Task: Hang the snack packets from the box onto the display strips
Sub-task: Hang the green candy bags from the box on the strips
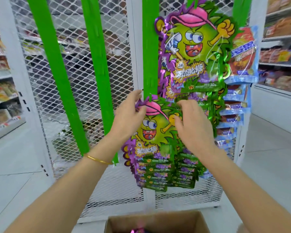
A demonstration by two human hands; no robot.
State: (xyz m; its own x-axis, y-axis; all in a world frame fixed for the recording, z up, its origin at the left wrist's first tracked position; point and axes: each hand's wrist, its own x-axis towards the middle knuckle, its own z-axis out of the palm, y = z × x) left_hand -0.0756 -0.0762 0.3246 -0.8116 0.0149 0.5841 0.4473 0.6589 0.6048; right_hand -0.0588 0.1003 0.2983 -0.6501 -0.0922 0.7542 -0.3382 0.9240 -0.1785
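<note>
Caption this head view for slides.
A candy packet held by left hand and right hand at a green display strip, above a box.

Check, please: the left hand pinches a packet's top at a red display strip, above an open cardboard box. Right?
No: the head view shows the display strip is green, not red. The left hand pinches the packet top there, above the open cardboard box.

Five green strips (60, 81) on one white mesh rack (107, 190). One left hand (129, 115), one right hand (193, 130), one bracelet (97, 159), one cardboard box (158, 219). Perhaps six blue packets (242, 51); the green-and-purple packets (191, 47) overlap too much to count.
</note>
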